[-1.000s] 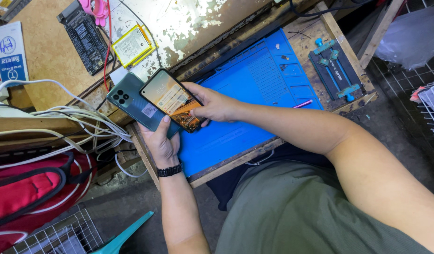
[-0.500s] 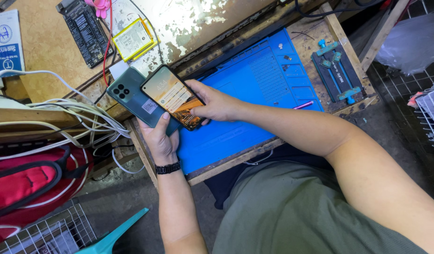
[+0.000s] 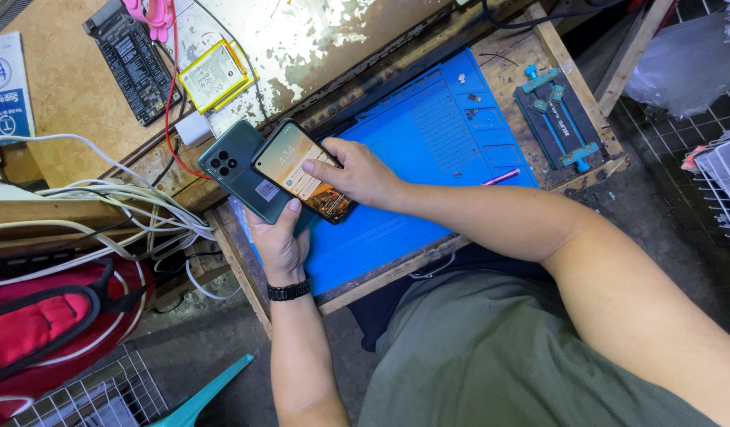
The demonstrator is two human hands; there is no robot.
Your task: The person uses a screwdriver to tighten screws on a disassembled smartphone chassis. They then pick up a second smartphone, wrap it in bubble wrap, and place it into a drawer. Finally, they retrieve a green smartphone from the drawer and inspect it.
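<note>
My left hand (image 3: 282, 241), with a black watch on its wrist, holds two phones at once over the left end of a blue work mat (image 3: 428, 134). One is a green phone (image 3: 237, 168) lying back side up, its camera cluster showing. The other is a phone with a lit screen (image 3: 301, 170) resting across it. My right hand (image 3: 357, 172) grips the lit phone from the right, with the thumb on its screen.
A black phone-holder jig with blue clamps (image 3: 556, 115) and a pink stylus (image 3: 501, 177) lie on the right of the wooden bench. A yellow-edged battery (image 3: 213, 75), a black tester board (image 3: 134, 59), white cables (image 3: 104, 205) and a red bag (image 3: 49, 324) are on the left.
The hands and the two phones keep the same grip. The view has shifted slightly, so the bench items sit a little further left and lower in frame.
</note>
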